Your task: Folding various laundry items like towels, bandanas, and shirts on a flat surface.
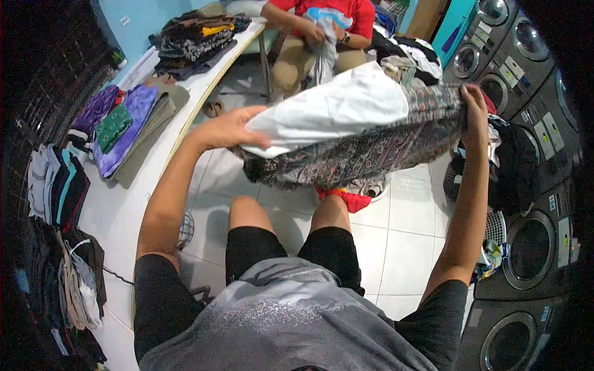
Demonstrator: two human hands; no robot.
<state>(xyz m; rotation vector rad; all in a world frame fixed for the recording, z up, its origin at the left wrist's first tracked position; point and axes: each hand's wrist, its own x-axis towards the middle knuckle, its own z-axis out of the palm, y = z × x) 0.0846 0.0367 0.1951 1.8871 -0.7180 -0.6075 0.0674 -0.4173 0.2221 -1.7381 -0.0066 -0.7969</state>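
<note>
A dark patterned garment with a broad white fabric part (329, 111) is stretched between my two hands above the floor. My left hand (232, 130) grips its white end, thumb on top. At the other end, my right hand (474, 104) holds the bunched patterned cloth (371, 153). Beneath the garment, near my knees, stands a white container (384, 188) with clothes in it, and a red cloth (355, 201) hangs over its side.
A long white table (134, 204) on the left bears folded clothes (195, 41). Ahead sits a person in a red shirt (357, 18), handling grey cloth. Front-loading machines (529, 248) line the right side, with heaped dark clothes (513, 162) and a perforated basket (495, 228) beside them.
</note>
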